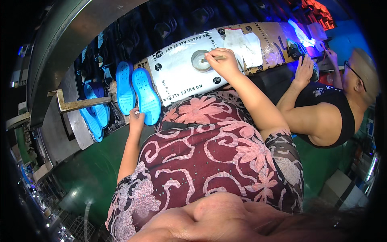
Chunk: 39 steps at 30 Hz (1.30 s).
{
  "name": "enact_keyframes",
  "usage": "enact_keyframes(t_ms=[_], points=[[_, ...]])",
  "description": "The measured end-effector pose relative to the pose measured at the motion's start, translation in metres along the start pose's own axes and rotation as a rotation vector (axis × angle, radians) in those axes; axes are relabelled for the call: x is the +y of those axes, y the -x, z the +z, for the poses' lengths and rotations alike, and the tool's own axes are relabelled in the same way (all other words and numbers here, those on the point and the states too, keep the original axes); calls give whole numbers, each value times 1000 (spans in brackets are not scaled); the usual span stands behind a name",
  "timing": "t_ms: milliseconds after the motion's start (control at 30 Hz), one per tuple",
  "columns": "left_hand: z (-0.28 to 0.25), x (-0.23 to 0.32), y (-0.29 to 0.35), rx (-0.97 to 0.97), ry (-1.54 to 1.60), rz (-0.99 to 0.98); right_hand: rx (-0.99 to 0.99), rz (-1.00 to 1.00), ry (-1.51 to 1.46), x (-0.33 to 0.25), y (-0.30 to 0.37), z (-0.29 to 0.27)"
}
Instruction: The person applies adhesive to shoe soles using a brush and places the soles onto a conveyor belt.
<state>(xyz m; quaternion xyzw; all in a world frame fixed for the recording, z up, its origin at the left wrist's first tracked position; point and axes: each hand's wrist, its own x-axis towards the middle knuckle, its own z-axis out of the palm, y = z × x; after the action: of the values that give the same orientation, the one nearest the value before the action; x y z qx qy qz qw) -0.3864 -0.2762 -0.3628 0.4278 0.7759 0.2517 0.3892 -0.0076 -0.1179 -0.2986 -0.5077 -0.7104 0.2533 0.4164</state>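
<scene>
In my right hand (225, 63) is a thin brush (220, 57), its tip down in a small round bowl (194, 64) of pale liquid. The bowl stands on a white printed sheet (175, 60). My left hand (137, 117) is closed at the near end of a bright blue shoe sole (145, 90), fingertips at its edge; the exact grip is partly hidden. A second blue sole (124, 86) lies just left of it, with its near end close to my left hand.
More blue soles (96, 105) lie at the left, by a metal bar (84, 104). Dark shoe uppers (165, 28) line the far side. White cloths (244, 44) rest right of the bowl. A co-worker (322, 109) handles a shoe at the right, near a bright blue-lit item (302, 34).
</scene>
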Motion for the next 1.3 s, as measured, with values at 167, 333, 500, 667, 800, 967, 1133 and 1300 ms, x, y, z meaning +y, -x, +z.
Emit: enact_keyframes(t_ms=[167,333,500,667,800,967,1133,1300], points=[[-9,28,-1,-248,449,-306,-37,-47,212,16,4,14],[-13,40,-6,-426,824,-404,29,18,68,1,-2,-7],[-2,98,15,-399,820,-90,170,316,-375,-17,9,-17],[9,142,33,-315,551,129,283,365,-545,-18,16,-20],[24,150,27,-270,557,206,138,169,-268,-1,16,-10],[28,149,30,-224,530,198,44,116,-5,10,14,-6],[32,157,24,-98,497,371,170,394,-415,-6,20,-17],[41,181,19,-60,527,467,162,340,-631,-49,21,-30]])
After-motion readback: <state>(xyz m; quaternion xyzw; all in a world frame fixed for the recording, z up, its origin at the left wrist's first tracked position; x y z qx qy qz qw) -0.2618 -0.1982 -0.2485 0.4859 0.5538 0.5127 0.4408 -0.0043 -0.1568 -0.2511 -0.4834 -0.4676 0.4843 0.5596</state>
